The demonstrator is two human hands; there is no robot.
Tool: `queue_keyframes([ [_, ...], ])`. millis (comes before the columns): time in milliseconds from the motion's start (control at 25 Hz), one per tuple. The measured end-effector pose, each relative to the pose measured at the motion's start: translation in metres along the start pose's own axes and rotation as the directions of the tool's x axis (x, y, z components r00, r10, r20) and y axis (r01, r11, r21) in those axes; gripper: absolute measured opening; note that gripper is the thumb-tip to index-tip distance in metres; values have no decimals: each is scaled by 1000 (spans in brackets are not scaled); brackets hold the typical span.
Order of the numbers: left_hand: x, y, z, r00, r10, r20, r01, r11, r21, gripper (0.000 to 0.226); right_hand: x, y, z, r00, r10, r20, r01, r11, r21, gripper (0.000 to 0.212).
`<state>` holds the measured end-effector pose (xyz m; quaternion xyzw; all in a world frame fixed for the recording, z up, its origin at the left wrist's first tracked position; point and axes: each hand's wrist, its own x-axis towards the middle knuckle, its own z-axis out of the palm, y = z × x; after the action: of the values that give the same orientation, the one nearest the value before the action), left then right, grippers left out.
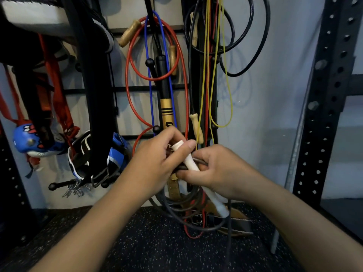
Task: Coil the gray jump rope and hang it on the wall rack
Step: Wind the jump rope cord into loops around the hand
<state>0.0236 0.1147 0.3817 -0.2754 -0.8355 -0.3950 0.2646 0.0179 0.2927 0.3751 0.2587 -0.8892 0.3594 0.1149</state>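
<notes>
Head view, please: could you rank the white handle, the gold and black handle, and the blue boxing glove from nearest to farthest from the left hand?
1. white handle: in the left hand's grip, crossing into the right hand.
2. gold and black handle: hanging on the rack just above the hand.
3. blue boxing glove: far off to the left.
</notes>
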Motion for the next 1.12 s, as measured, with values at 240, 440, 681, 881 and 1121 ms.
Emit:
queue_keyframes([
  [240,5,1,-19,968,-187,170,192,981,-12,9,-3,-2,-11,997,8,79,10,976,-219,24],
  [440,4,15,-15,850,-276,449,12,862,507,28,1,-17,3,983,40,181,36,918,-395,24],
  [681,-3,4,-20,689,-270,673,241,961,138,50,-9,-17,-5,978,33,204,42,934,-354,29],
  [881,-4,-4,-15,714,-232,660,206,971,118,63,-11,-9,-7,991,-64,115,104,913,-395,49],
  [1121,1,-9,-29,808,-177,561,129,984,125,39,-13,-1,-42,999,-53,3,53,980,-191,63],
])
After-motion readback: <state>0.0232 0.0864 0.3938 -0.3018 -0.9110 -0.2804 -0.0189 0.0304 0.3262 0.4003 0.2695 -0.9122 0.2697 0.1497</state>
